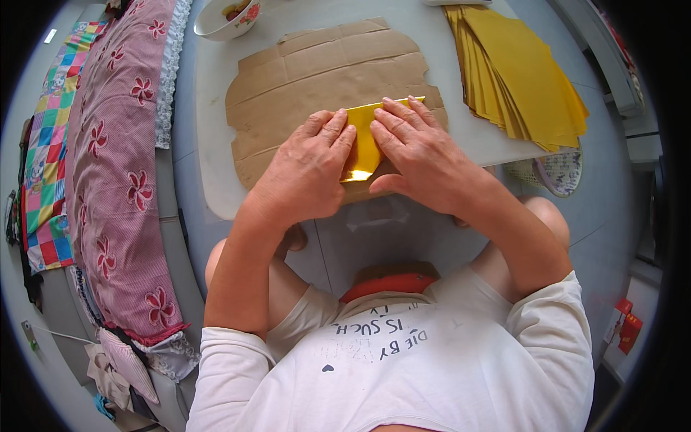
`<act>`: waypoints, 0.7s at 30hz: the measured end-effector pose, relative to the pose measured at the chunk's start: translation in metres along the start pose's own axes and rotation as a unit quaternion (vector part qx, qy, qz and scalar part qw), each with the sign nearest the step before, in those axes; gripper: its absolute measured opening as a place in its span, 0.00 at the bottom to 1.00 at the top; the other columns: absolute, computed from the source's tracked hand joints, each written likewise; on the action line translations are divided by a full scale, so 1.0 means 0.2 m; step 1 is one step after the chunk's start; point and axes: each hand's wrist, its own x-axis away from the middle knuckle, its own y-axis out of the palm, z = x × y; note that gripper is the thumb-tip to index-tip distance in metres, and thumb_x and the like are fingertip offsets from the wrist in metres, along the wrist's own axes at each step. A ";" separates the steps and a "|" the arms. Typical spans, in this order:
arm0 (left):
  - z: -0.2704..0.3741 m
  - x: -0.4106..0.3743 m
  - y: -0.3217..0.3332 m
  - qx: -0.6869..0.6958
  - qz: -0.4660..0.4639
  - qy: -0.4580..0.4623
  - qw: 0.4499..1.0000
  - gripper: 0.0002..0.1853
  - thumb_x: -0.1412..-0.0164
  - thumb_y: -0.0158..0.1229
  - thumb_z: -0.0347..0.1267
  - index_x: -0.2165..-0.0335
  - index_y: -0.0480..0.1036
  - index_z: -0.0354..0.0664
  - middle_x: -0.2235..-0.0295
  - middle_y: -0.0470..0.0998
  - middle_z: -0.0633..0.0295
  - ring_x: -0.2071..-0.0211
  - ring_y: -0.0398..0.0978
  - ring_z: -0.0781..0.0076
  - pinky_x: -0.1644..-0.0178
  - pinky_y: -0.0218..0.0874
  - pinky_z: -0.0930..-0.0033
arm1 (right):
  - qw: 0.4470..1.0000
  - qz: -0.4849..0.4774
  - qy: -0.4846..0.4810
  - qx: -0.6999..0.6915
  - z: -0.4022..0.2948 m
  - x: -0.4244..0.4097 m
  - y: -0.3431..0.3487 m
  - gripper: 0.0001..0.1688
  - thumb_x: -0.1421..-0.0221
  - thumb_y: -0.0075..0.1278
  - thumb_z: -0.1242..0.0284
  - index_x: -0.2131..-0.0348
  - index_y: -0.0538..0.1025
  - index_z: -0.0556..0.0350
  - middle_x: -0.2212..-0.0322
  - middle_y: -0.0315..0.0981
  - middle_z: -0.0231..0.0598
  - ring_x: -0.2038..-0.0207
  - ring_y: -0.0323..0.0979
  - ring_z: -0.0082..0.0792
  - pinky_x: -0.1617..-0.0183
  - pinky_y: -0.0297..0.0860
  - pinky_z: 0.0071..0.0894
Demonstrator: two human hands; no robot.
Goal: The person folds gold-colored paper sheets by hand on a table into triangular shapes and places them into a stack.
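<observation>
A folded piece of shiny gold foil paper (363, 143) lies on a flattened sheet of brown cardboard (329, 70) on the white table. My left hand (310, 162) rests on the paper's left part, fingertips near its upper edge. On its right part lies my right hand (418, 148), fingers extended over the upper edge and thumb apart near the lower edge. Both palms face down, and the foil shows between them. Whether any finger grips the paper cannot be told. A fanned stack of gold paper sheets (518, 75) lies at the table's right.
A white bowl with a floral pattern (227, 24) stands at the table's upper left. Below the right table edge is a patterned basket (564, 167). A sofa with a pink flowered cover (116, 162) runs along the left. Part of a red seat (388, 285) shows between the knees.
</observation>
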 end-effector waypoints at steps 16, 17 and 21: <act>-0.03 0.01 -0.03 0.061 -0.011 -0.014 0.998 0.38 0.65 0.56 0.22 0.49 0.64 0.26 0.44 0.63 0.44 0.42 0.58 0.48 0.37 0.51 0.61 | 0.995 0.021 0.095 0.020 0.06 0.07 -0.08 0.41 0.54 0.58 0.56 0.51 0.68 0.74 0.48 0.64 0.59 0.41 0.58 0.52 0.36 0.54 0.47; -0.03 0.00 -0.03 0.067 -0.005 -0.010 0.998 0.36 0.64 0.56 0.22 0.49 0.64 0.24 0.45 0.64 0.43 0.42 0.58 0.47 0.37 0.51 0.62 | 0.996 0.038 0.083 0.016 0.05 0.06 -0.08 0.41 0.54 0.59 0.57 0.51 0.68 0.74 0.48 0.64 0.59 0.41 0.58 0.52 0.37 0.54 0.47; -0.03 0.00 -0.04 0.092 0.002 -0.003 0.996 0.34 0.63 0.55 0.22 0.50 0.65 0.22 0.47 0.66 0.41 0.43 0.59 0.46 0.38 0.52 0.62 | 0.996 0.082 0.007 -0.035 0.05 0.02 -0.06 0.37 0.56 0.61 0.63 0.53 0.69 0.72 0.51 0.67 0.57 0.43 0.61 0.52 0.37 0.55 0.47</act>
